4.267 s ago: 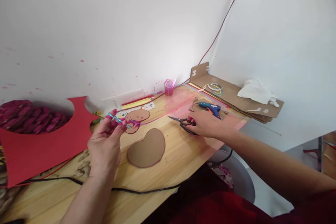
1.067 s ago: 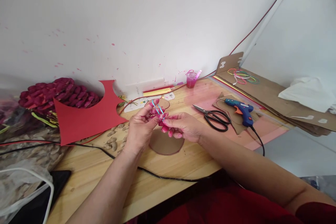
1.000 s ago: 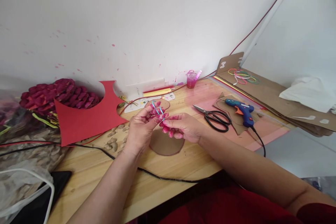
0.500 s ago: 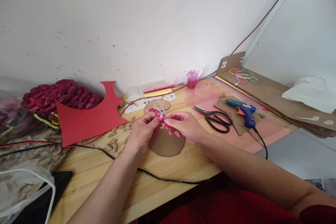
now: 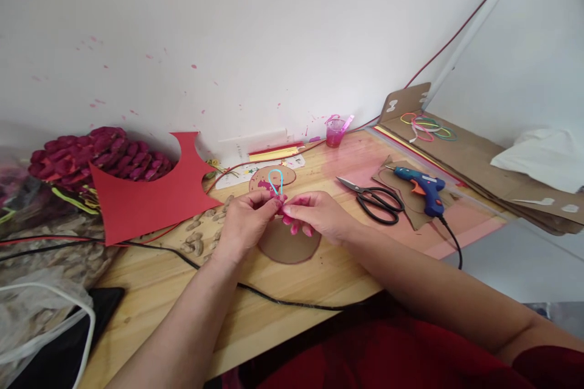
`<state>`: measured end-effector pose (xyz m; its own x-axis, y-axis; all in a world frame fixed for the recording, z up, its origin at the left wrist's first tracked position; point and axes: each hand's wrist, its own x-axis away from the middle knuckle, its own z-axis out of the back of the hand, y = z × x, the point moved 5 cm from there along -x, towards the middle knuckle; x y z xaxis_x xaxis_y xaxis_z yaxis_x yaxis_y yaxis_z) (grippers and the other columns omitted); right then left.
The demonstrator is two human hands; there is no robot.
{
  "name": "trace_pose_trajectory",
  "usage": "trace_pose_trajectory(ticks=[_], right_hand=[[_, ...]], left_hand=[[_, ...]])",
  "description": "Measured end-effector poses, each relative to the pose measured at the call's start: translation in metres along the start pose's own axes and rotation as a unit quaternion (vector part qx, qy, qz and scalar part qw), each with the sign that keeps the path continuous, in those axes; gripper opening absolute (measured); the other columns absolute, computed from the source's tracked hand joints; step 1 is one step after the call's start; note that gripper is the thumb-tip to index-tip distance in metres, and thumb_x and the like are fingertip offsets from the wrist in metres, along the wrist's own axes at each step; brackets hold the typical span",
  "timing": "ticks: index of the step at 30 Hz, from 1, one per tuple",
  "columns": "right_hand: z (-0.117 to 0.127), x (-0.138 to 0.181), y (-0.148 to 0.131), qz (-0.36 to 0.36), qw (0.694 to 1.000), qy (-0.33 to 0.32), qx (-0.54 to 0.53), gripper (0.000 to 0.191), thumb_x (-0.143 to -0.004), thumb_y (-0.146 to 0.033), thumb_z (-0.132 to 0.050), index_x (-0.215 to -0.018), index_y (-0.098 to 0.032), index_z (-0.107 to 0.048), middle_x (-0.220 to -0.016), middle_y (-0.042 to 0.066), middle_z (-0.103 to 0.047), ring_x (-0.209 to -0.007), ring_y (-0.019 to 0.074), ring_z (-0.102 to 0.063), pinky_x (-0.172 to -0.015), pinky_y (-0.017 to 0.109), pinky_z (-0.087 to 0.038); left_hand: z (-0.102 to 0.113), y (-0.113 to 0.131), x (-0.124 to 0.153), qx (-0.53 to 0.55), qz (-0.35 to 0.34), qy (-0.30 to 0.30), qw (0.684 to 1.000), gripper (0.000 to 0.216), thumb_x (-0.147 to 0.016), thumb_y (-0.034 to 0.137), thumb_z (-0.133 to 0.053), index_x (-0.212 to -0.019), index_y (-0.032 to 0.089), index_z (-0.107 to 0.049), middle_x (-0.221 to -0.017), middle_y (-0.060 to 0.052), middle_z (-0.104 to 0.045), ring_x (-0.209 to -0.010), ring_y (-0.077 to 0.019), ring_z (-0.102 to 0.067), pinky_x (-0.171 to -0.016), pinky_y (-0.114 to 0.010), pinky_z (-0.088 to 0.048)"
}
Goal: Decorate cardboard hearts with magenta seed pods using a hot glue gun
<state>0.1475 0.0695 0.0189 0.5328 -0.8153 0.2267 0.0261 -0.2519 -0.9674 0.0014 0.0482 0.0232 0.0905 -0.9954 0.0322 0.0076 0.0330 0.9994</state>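
A light-blue cord (image 5: 275, 174) stands up in a loop above my fingertips. My left hand (image 5: 249, 219) pinches its lower end between thumb and forefinger. Right beside it, my right hand (image 5: 317, 214) is closed too, thumb against forefinger at the base of the loop. Pink stains cover the fingertips of both hands, and the cord's ends are hidden among them. Below my hands lies a round brown cardboard piece (image 5: 289, 249). Just behind the loop is another cardboard round (image 5: 288, 176) with pink smears on it.
Black-handled scissors (image 5: 379, 203) and a blue glue gun (image 5: 424, 187) lie to the right. Peanuts (image 5: 194, 242), cut red paper (image 5: 150, 213) and a dark pink clustered piece (image 5: 103, 155) are at left. A pink cup (image 5: 334, 134) stands by the wall. A black cable (image 5: 292, 302) crosses the front.
The blue loop now stands more upright and rounder above my fingers; before, it leaned left. My hands stay together, their fingers slightly shifted. The whole view has tilted a little.
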Motion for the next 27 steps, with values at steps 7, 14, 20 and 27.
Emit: trace_pose_trajectory(ticks=[7,14,20,27], right_hand=[[0.0047,-0.0001,0.0037,-0.056,0.994,-0.03,-0.094,0.017,-0.086,-0.021,-0.059,-0.08,-0.011,-0.071,-0.073,0.005,-0.071,-0.053,0.0091,-0.063,-0.039,0.016,-0.035],[0.003,-0.0003,0.0041,-0.046,0.993,-0.053,-0.091,0.017,-0.081,-0.027,-0.067,-0.083,-0.011,-0.072,-0.075,0.006,-0.071,-0.055,0.0092,-0.062,-0.04,0.017,-0.036],[-0.0004,0.0002,0.0039,-0.037,0.994,-0.066,-0.077,0.016,-0.079,-0.029,-0.07,-0.08,-0.013,-0.073,-0.072,0.004,-0.069,-0.054,0.0083,-0.061,-0.04,0.016,-0.035],[0.0004,0.0001,0.0021,-0.032,0.995,-0.029,-0.087,0.012,-0.078,-0.025,-0.072,-0.076,-0.014,-0.071,-0.069,0.003,-0.068,-0.051,0.0076,-0.058,-0.039,0.017,-0.031]], left_hand=[[0.003,0.0021,-0.0007,0.029,0.012,0.023,0.999,0.026,-0.067,0.041,-0.083,-0.073,0.017,-0.075,-0.063,0.001,-0.06,-0.055,-0.0078,-0.044,-0.052,-0.022,-0.033],[-0.0006,0.0045,0.001,0.042,0.012,0.028,0.999,0.025,-0.063,0.039,-0.084,-0.069,0.017,-0.075,-0.06,0.0,-0.062,-0.052,-0.0087,-0.046,-0.052,-0.023,-0.034],[-0.0025,0.0028,0.0019,0.024,0.013,0.014,1.0,0.029,-0.066,0.042,-0.083,-0.064,0.016,-0.07,-0.059,0.0,-0.06,-0.054,-0.0103,-0.05,-0.053,-0.024,-0.035],[0.0008,0.003,-0.001,0.011,0.004,0.017,1.0,0.037,-0.069,0.052,-0.079,-0.068,0.016,-0.072,-0.062,-0.001,-0.063,-0.056,-0.0103,-0.051,-0.054,-0.023,-0.039]])
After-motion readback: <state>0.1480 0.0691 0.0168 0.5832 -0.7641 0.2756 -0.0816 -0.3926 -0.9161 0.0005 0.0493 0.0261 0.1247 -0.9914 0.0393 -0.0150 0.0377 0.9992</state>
